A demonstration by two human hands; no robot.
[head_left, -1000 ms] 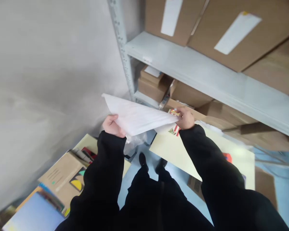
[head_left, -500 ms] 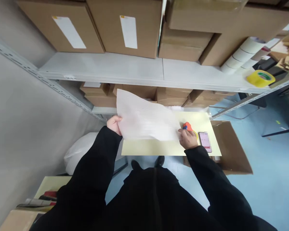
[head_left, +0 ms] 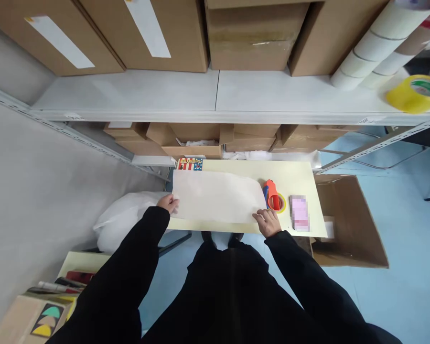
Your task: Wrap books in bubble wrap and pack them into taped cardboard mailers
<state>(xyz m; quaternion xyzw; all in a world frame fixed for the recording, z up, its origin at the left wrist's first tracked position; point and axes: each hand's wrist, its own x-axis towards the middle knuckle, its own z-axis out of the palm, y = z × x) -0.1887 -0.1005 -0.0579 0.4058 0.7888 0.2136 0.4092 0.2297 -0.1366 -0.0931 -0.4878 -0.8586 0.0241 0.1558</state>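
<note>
A white sheet of thin wrapping paper [head_left: 218, 196] lies flat on a small pale yellow table [head_left: 297, 172]. My left hand [head_left: 169, 203] pinches the sheet's near left corner. My right hand [head_left: 267, 221] grips its near right corner. A colourful book [head_left: 189, 164] shows at the table's far left edge, partly under the sheet. An orange tape dispenser [head_left: 274, 197] with yellow tape sits just right of the sheet, close to my right hand. A phone [head_left: 299, 212] lies further right.
Grey metal shelving [head_left: 215, 100] with brown cartons [head_left: 165, 33] rises behind the table; paper rolls [head_left: 372, 57] and a yellow tape roll [head_left: 415, 93] are on its right. An open carton [head_left: 347, 224] stands on the blue floor at the right. A white bag [head_left: 122, 224] and a second table with books [head_left: 53, 306] are at the left.
I have turned from the left toward the table. The sheet, held up in the air before, now lies spread flat on the table, both hands still on its corners.
</note>
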